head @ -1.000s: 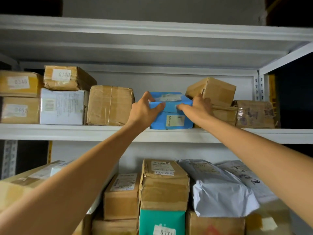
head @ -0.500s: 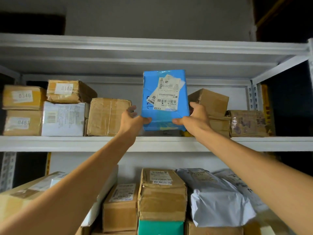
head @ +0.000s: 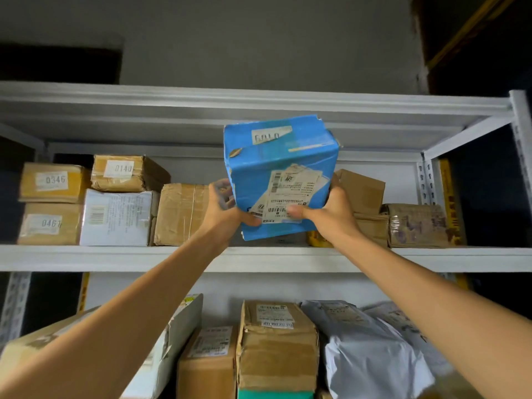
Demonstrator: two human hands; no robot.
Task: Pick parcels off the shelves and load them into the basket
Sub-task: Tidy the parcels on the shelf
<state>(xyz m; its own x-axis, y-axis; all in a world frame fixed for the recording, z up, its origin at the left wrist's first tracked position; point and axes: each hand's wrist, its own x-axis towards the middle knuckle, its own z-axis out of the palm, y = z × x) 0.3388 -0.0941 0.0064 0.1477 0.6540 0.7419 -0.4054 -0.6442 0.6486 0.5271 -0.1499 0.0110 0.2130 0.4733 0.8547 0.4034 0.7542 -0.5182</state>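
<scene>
My left hand (head: 227, 216) and right hand (head: 331, 217): fingers (head: 293, 210) clamped on blue parcel (head: 276, 174), held above shelf (head: 115, 258) front edge; grey wall (head: 259, 47) behind.

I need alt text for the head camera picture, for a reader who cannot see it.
Two bare hands hold a blue parcel up in front of a white shelf: the left hand grips its lower left corner, the right hand its lower right. Brown boxes stand on the shelf behind it.
</scene>
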